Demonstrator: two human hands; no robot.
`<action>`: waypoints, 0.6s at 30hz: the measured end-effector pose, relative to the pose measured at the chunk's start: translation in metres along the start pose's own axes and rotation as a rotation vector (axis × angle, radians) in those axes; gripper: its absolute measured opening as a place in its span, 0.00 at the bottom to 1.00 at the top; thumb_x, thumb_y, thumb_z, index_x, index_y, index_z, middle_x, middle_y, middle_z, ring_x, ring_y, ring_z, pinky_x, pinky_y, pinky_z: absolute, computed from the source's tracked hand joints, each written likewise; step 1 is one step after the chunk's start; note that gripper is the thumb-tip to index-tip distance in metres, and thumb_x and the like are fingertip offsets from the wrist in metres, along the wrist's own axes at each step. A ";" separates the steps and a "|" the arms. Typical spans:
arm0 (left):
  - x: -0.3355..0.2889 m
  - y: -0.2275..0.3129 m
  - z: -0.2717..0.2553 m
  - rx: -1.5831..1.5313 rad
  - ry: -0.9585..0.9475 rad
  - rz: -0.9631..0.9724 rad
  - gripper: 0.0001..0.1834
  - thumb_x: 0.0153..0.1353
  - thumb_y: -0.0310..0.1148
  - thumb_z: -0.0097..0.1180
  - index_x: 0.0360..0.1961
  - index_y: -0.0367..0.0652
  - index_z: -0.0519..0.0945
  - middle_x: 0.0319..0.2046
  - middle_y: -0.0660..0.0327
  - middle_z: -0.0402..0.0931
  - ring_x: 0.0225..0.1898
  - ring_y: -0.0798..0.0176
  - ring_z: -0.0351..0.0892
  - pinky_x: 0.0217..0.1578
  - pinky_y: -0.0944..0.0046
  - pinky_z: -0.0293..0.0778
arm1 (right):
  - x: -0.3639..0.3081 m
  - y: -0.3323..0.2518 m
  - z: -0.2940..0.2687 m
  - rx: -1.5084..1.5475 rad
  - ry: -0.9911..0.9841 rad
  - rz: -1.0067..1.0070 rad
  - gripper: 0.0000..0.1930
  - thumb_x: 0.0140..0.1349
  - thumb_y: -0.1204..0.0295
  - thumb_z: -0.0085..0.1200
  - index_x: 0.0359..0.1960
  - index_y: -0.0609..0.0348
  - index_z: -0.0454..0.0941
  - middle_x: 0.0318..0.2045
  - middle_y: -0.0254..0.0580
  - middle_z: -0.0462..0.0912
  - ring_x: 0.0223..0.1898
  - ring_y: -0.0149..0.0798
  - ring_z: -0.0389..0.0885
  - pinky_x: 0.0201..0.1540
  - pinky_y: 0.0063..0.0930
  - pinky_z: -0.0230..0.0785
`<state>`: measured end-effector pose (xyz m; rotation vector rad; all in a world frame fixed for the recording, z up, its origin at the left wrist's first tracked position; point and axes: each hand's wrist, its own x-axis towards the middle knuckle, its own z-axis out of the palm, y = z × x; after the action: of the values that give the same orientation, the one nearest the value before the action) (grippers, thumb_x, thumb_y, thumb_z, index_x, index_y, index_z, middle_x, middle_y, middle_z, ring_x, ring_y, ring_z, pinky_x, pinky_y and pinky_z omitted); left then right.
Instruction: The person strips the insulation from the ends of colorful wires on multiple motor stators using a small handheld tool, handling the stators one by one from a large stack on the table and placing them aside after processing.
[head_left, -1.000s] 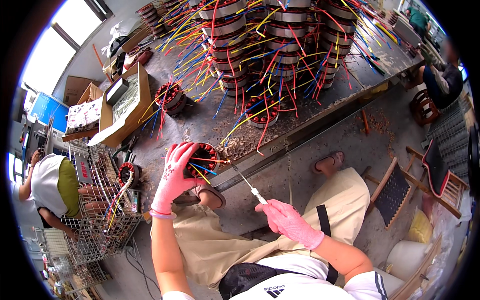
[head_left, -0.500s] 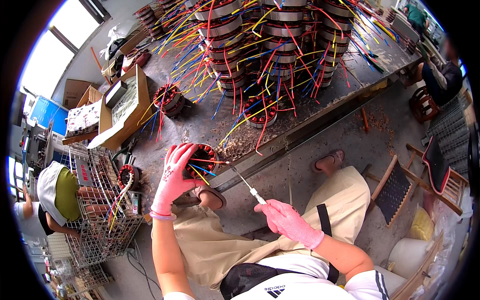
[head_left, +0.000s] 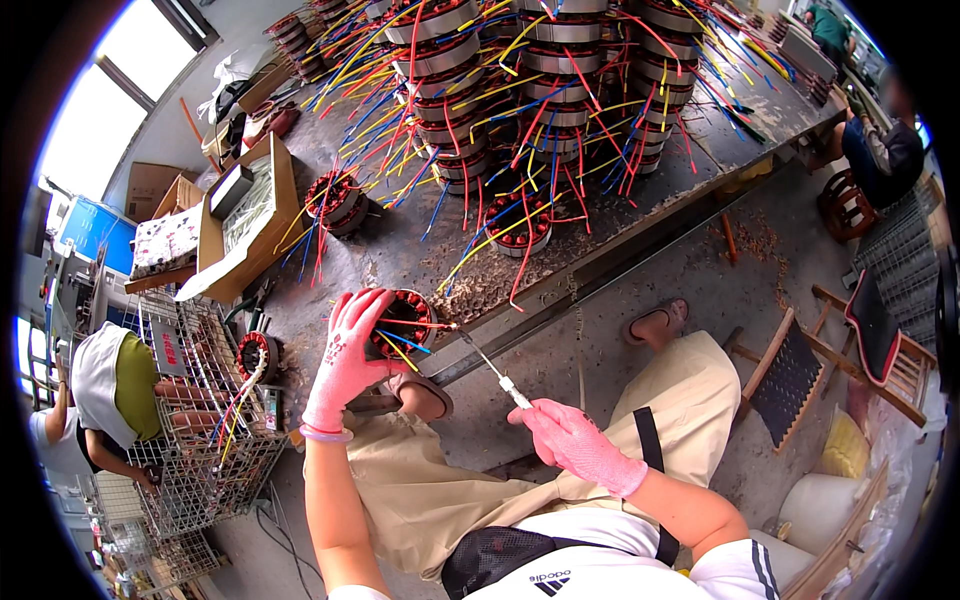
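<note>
Near the middle of the frame, the left hand (head_left: 348,355), in a pink glove, grips a wound ring (head_left: 416,303) with red, blue and yellow wires. Right of it, the gloved right hand (head_left: 575,440) holds a slim white-handled tool (head_left: 507,383), its tip at the red wires' ends. Tall stacks of wired rings (head_left: 560,90) fill the top centre; an open cardboard box (head_left: 212,270) sits upper left, a wire basket (head_left: 205,490) lower left.

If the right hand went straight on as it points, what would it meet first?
Probably the red wires, at the tip of the white-handled tool in the right hand; depth is unclear.
</note>
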<state>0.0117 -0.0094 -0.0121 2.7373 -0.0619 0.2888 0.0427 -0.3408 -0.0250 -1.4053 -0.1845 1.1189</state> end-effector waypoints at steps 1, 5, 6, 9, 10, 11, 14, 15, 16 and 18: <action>0.000 0.000 0.000 -0.002 0.001 -0.001 0.52 0.31 0.37 0.76 0.65 0.43 0.71 0.62 0.53 0.70 0.68 0.44 0.61 0.71 0.43 0.51 | 0.000 -0.002 0.001 -0.001 0.006 0.005 0.14 0.75 0.64 0.43 0.47 0.62 0.78 0.16 0.28 0.66 0.17 0.23 0.64 0.22 0.22 0.57; -0.001 0.000 0.000 -0.006 0.002 -0.004 0.52 0.30 0.36 0.76 0.65 0.43 0.71 0.62 0.53 0.70 0.68 0.44 0.61 0.71 0.43 0.51 | -0.001 -0.004 0.001 0.001 0.010 0.007 0.14 0.75 0.64 0.43 0.47 0.61 0.78 0.16 0.29 0.66 0.17 0.23 0.64 0.22 0.22 0.57; 0.000 0.000 0.000 -0.008 0.003 -0.005 0.52 0.30 0.36 0.76 0.65 0.43 0.71 0.62 0.53 0.70 0.68 0.43 0.61 0.71 0.43 0.51 | -0.001 -0.003 0.001 0.003 0.007 0.002 0.14 0.75 0.64 0.43 0.47 0.61 0.78 0.16 0.29 0.66 0.17 0.23 0.64 0.22 0.22 0.57; 0.000 0.000 0.000 -0.007 0.003 -0.009 0.52 0.30 0.37 0.76 0.65 0.43 0.71 0.62 0.53 0.70 0.68 0.43 0.61 0.71 0.43 0.51 | -0.002 -0.005 0.001 -0.015 0.011 -0.018 0.14 0.75 0.64 0.44 0.46 0.61 0.78 0.16 0.29 0.65 0.17 0.23 0.64 0.22 0.22 0.57; -0.001 0.000 0.000 -0.002 0.001 -0.008 0.52 0.31 0.37 0.76 0.65 0.43 0.71 0.62 0.53 0.70 0.68 0.44 0.61 0.71 0.43 0.51 | -0.002 -0.006 0.001 -0.020 0.012 -0.007 0.14 0.75 0.64 0.43 0.47 0.61 0.78 0.16 0.28 0.65 0.18 0.23 0.64 0.22 0.22 0.57; -0.001 0.000 0.000 0.003 -0.001 -0.008 0.52 0.31 0.37 0.76 0.65 0.43 0.71 0.62 0.53 0.70 0.68 0.44 0.61 0.71 0.43 0.51 | -0.002 -0.007 0.001 -0.024 0.012 0.004 0.14 0.75 0.65 0.43 0.47 0.61 0.78 0.16 0.28 0.65 0.18 0.23 0.64 0.22 0.22 0.57; 0.000 0.000 -0.001 0.001 -0.004 0.001 0.52 0.31 0.38 0.76 0.65 0.43 0.71 0.63 0.53 0.69 0.68 0.45 0.61 0.72 0.43 0.51 | 0.000 0.000 0.001 0.027 0.006 0.001 0.14 0.75 0.65 0.43 0.47 0.62 0.78 0.16 0.28 0.65 0.18 0.22 0.64 0.22 0.21 0.57; 0.001 0.000 0.000 -0.002 -0.004 0.002 0.52 0.31 0.38 0.76 0.65 0.43 0.71 0.63 0.53 0.69 0.68 0.45 0.61 0.72 0.43 0.51 | 0.001 0.002 0.001 0.054 0.003 -0.006 0.15 0.76 0.64 0.43 0.48 0.62 0.78 0.16 0.28 0.65 0.18 0.22 0.64 0.22 0.21 0.57; 0.001 0.000 -0.001 -0.003 -0.004 0.001 0.52 0.31 0.38 0.76 0.65 0.42 0.71 0.63 0.53 0.69 0.69 0.45 0.61 0.72 0.43 0.50 | 0.001 0.002 0.001 0.051 0.002 -0.003 0.15 0.76 0.64 0.43 0.48 0.63 0.78 0.16 0.28 0.65 0.18 0.22 0.64 0.22 0.21 0.57; 0.000 0.000 -0.001 -0.004 -0.005 0.000 0.52 0.32 0.38 0.76 0.65 0.42 0.71 0.63 0.53 0.69 0.69 0.46 0.61 0.72 0.43 0.50 | 0.001 -0.001 0.001 0.044 -0.001 0.003 0.15 0.76 0.64 0.43 0.48 0.63 0.78 0.16 0.28 0.66 0.18 0.22 0.64 0.22 0.21 0.57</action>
<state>0.0117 -0.0093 -0.0110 2.7340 -0.0633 0.2811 0.0428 -0.3391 -0.0239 -1.3664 -0.1578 1.1201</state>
